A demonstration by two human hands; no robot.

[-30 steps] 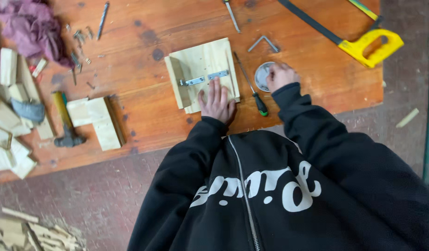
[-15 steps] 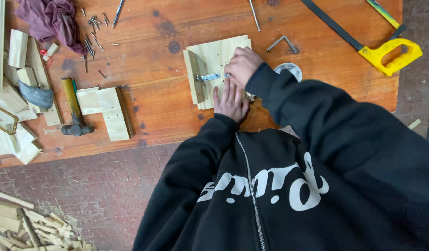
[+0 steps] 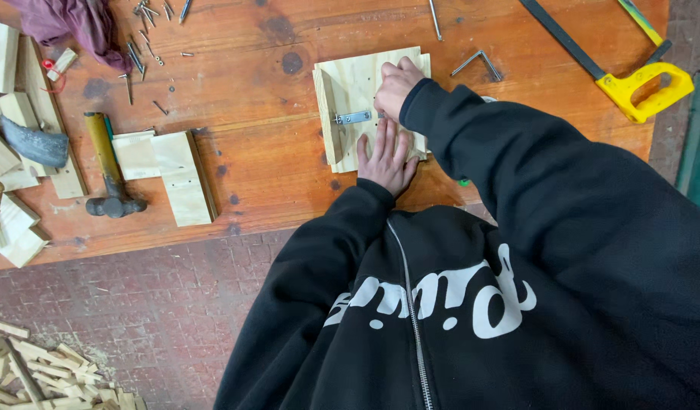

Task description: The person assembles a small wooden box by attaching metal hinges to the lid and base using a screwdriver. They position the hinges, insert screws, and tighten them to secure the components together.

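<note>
Plywood panel (image 3: 357, 83), pale, roughly square, with an upright strip along its left side and a small metal bracket (image 3: 353, 118) fixed near the middle; lies on the workbench (image 3: 266, 129) towards its near edge, right of centre.

Left hand (image 3: 386, 156): flat, fingers spread and pointing away from the person, pressing on the near part of the panel just right of the bracket.

Right hand (image 3: 395, 85): curled into a loose fist on top of the panel, just beyond the left hand, close to the bracket's right end. Whether it holds anything cannot be told; the fingers hide it. Both arms in black sleeves.

Bent metal rod (image 3: 477, 62): L-shaped, on the workbench just right of the panel, near the far edge.

Handsaw (image 3: 616, 64): yellow handle, dark blade, at the far right corner, lying diagonally.

Wooden blocks (image 3: 168, 171): two pale pieces side by side, left of the panel, near the near edge.

Hammer (image 3: 107, 163): yellowish handle, dark head towards the near edge, touching the left side of the blocks.

Loose screws (image 3: 141, 42): scattered near the far edge, left of centre.

Purple cloth (image 3: 69, 23): bunched at the far left corner.

Wood offcuts (image 3: 16, 121): stacked along the left edge.

Wood scraps (image 3: 31, 372): heaped on the red brick floor (image 3: 152, 304), below the workbench's near left corner.
</note>
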